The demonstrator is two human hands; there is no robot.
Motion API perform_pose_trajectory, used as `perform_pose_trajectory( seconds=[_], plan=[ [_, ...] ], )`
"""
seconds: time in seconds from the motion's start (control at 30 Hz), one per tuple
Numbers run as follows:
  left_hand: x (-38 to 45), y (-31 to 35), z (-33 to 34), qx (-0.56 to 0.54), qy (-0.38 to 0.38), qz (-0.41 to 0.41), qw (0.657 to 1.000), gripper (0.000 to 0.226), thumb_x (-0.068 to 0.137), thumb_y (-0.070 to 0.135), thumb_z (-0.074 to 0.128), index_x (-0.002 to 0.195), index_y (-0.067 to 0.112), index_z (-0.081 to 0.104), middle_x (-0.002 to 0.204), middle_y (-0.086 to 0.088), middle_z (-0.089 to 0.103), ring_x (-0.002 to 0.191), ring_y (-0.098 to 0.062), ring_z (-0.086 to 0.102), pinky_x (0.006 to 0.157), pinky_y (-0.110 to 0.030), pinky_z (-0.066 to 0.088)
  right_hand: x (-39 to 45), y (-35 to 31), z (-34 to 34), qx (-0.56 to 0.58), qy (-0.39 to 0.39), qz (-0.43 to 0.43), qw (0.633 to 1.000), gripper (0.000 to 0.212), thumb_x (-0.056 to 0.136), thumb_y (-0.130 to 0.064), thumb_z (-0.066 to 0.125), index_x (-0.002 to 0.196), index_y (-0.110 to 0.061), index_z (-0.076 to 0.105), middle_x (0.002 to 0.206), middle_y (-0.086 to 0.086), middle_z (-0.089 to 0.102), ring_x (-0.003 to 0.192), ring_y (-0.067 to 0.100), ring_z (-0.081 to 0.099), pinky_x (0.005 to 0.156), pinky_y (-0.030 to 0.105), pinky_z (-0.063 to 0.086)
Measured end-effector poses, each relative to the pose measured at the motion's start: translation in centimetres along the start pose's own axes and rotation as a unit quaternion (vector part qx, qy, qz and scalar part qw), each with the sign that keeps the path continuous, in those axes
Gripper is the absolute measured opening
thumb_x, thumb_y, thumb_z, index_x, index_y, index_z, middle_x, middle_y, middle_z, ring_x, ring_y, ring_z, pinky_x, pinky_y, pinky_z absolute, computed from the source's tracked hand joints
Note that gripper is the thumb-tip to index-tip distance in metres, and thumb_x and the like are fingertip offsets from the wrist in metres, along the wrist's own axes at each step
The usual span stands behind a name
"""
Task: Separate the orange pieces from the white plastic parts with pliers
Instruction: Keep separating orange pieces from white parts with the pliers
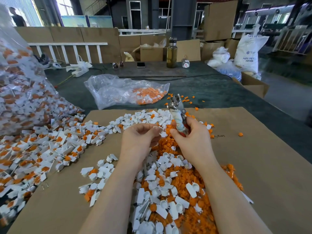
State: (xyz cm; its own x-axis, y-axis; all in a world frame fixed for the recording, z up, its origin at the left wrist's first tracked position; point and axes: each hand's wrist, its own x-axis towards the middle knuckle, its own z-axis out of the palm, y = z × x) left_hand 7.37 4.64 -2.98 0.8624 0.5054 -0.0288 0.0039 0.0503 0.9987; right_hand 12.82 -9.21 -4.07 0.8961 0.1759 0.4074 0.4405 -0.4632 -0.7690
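My right hand (194, 141) grips the wrapped handles of the pliers (178, 114), whose metal jaws point up and away over the cardboard. My left hand (140, 137) pinches a small white plastic part (159, 129) at its fingertips, close beside the right thumb. Under and between my forearms lies a heap of loose orange pieces (168, 144) mixed with emptied white parts (162, 200). To the left spreads a pile of white parts with orange inserts still in them (42, 149).
A brown cardboard sheet (253, 166) covers the dark green table. A large clear bag of parts (20, 92) leans at far left; a smaller flat bag (125, 90) lies ahead. A bottle (171, 53), phone (141, 65), glasses and power strips sit farther back. Boxes stand at right.
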Motion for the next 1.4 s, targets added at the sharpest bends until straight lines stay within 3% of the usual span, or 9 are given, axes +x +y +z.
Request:
perform_pose_trajectory(
  seconds=[0.13, 0.3, 0.47, 0.6, 0.8, 1.0, 1.2, 1.4],
  plan=[
    [-0.1, 0.0, 0.1, 0.0, 0.004, 0.012, 1.0, 0.001, 0.085, 0.015, 0.076, 0.085, 0.015, 0.075, 0.075, 0.0, 0.077, 0.069, -0.014, 0.074, 0.066, -0.026, 0.062, -0.2, -0.2, 0.2, 0.027, -0.011, -0.008, 1.0, 0.012, 0.086, -0.025, 0.07, 0.097, -0.025, 0.065, 0.085, -0.014, 0.066, 0.081, 0.005, 0.063, 0.071, 0.034, 0.056],
    [-0.1, 0.0, 0.2, -0.007, 0.001, 0.005, 1.0, 0.007, 0.083, 0.011, 0.078, 0.088, 0.009, 0.074, 0.073, -0.007, 0.076, 0.068, -0.017, 0.073, 0.066, -0.026, 0.062, -0.3, -0.2, 0.2, 0.036, -0.016, -0.015, 0.999, 0.014, 0.088, -0.022, 0.069, 0.101, -0.025, 0.066, 0.088, -0.014, 0.068, 0.082, 0.007, 0.065, 0.074, 0.04, 0.058],
    [-0.1, 0.0, 0.3, -0.021, -0.009, -0.007, 1.0, 0.011, 0.081, 0.004, 0.079, 0.09, 0.006, 0.072, 0.073, -0.009, 0.076, 0.067, -0.018, 0.075, 0.062, -0.022, 0.06, -0.2, -0.2, 0.4, 0.008, 0.006, -0.014, 1.0, 0.021, 0.085, -0.03, 0.072, 0.103, -0.026, 0.062, 0.092, -0.017, 0.065, 0.087, 0.002, 0.062, 0.074, 0.028, 0.053],
    [-0.3, 0.0, 0.4, -0.025, -0.006, 0.003, 1.0, 0.01, 0.08, 0.005, 0.08, 0.086, 0.006, 0.071, 0.073, -0.011, 0.075, 0.066, -0.019, 0.074, 0.059, -0.021, 0.058, -0.3, -0.2, 0.2, -0.006, 0.016, -0.025, 1.0, 0.015, 0.083, -0.03, 0.074, 0.087, -0.032, 0.059, 0.079, -0.018, 0.062, 0.076, -0.001, 0.059, 0.063, 0.018, 0.044],
    [-0.5, 0.1, 0.7, -0.001, 0.004, 0.024, 1.0, 0.01, 0.08, 0.006, 0.08, 0.078, 0.012, 0.072, 0.072, -0.009, 0.075, 0.071, -0.024, 0.075, 0.063, -0.023, 0.061, -0.6, -0.5, 0.4, -0.029, 0.032, -0.039, 0.998, 0.021, 0.083, -0.031, 0.073, 0.083, -0.033, 0.053, 0.07, -0.022, 0.055, 0.069, -0.002, 0.055, 0.059, 0.02, 0.041],
    [-0.7, 0.2, 1.0, 0.037, 0.005, 0.057, 0.998, 0.007, 0.078, 0.012, 0.083, 0.078, 0.014, 0.076, 0.069, -0.002, 0.075, 0.069, -0.017, 0.075, 0.064, -0.024, 0.06, -0.8, -0.7, 0.6, -0.037, 0.063, -0.032, 0.997, 0.034, 0.082, -0.031, 0.073, 0.071, -0.041, 0.042, 0.065, -0.024, 0.051, 0.073, -0.014, 0.053, 0.054, 0.013, 0.03],
    [-0.9, 0.3, 1.2, 0.087, 0.011, 0.09, 0.992, 0.011, 0.078, 0.019, 0.083, 0.073, 0.027, 0.077, 0.07, 0.01, 0.075, 0.071, -0.006, 0.073, 0.073, -0.03, 0.06, -0.8, -0.7, 0.6, -0.019, 0.072, -0.027, 0.997, 0.019, 0.082, -0.03, 0.073, 0.08, -0.031, 0.053, 0.067, -0.021, 0.055, 0.068, -0.005, 0.056, 0.054, 0.016, 0.034],
    [-0.9, 0.3, 1.2, 0.138, 0.009, 0.121, 0.983, 0.015, 0.079, 0.023, 0.082, 0.071, 0.032, 0.075, 0.07, 0.017, 0.074, 0.073, -0.002, 0.071, 0.075, -0.032, 0.061, -0.7, -0.8, 0.6, -0.027, 0.063, -0.02, 0.997, 0.032, 0.084, -0.032, 0.072, 0.069, -0.037, 0.044, 0.063, -0.018, 0.053, 0.062, -0.001, 0.053, 0.052, 0.017, 0.031]
  ],
)
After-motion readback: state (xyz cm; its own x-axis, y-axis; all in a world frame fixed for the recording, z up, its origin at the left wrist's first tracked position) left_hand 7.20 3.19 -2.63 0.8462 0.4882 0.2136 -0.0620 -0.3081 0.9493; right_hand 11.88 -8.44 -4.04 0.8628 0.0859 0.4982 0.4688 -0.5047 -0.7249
